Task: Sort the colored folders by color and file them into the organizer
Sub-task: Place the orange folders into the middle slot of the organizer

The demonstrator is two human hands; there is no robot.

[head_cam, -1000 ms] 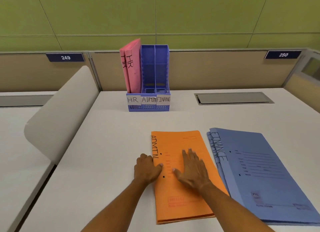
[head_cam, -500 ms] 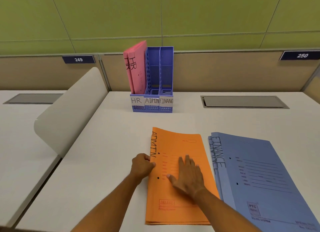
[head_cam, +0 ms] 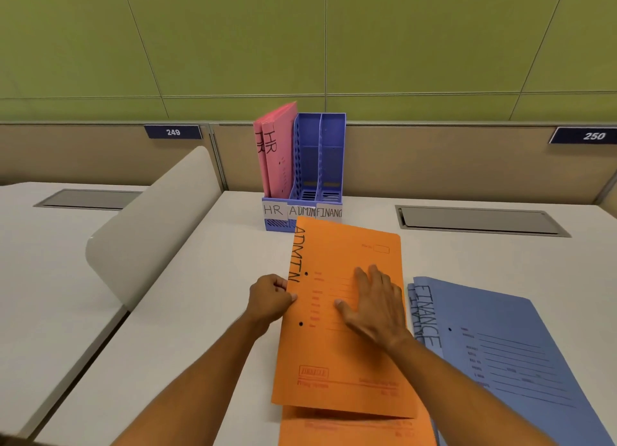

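Observation:
An orange folder (head_cam: 337,355) marked ADMIN is raised off the desk, tilted up toward the organizer. My left hand (head_cam: 268,297) pinches its left spine edge; my right hand (head_cam: 374,302) lies flat on its cover with fingers spread. A second orange folder (head_cam: 354,429) lies under it on the desk. The blue organizer (head_cam: 320,165) stands at the back, labelled HR, ADMIN, FINANCE. Pink HR folders (head_cam: 278,152) stand in its left slot; the other two slots hold nothing. Blue FINANCE folders (head_cam: 500,355) lie stacked at the right.
A curved white divider panel (head_cam: 150,225) rises at the left between two desks. Grey cable hatches (head_cam: 480,220) are set into the desktop behind. A beige partition with number plates 249 and 250 runs along the back.
The top orange folder has lifted off the one beneath and moved forward, its far edge now covering the organizer's base. My left hand has closed on its spine.

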